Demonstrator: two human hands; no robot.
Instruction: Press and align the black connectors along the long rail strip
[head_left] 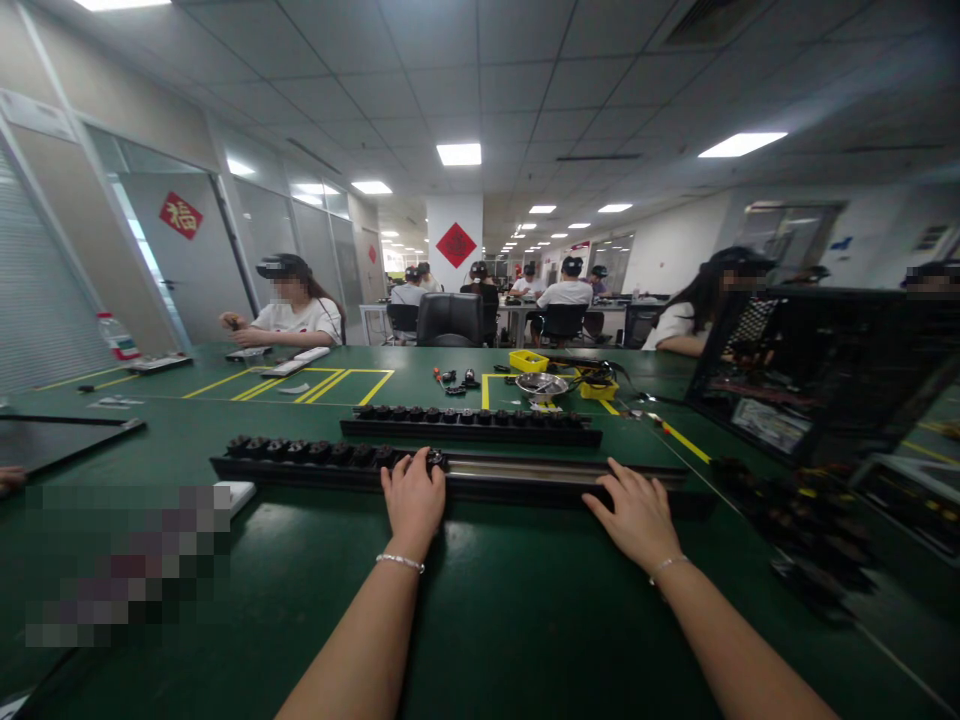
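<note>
Wide green matte work table (480, 620), bare near front edge. Long black metal socket rail (525, 478) lying crosswise, second black rail (471, 426) just behind. Left hand (412, 500) flat, fingers on last black round socket (433, 458). Right hand (636, 510) spread, resting on rail's empty channel.

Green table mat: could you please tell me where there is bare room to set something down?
The green table mat is bare between both forearms, nearer than the long black socket rail under the left hand and right hand. Crowded: black parts pile at right, yellow bins beyond.
</note>
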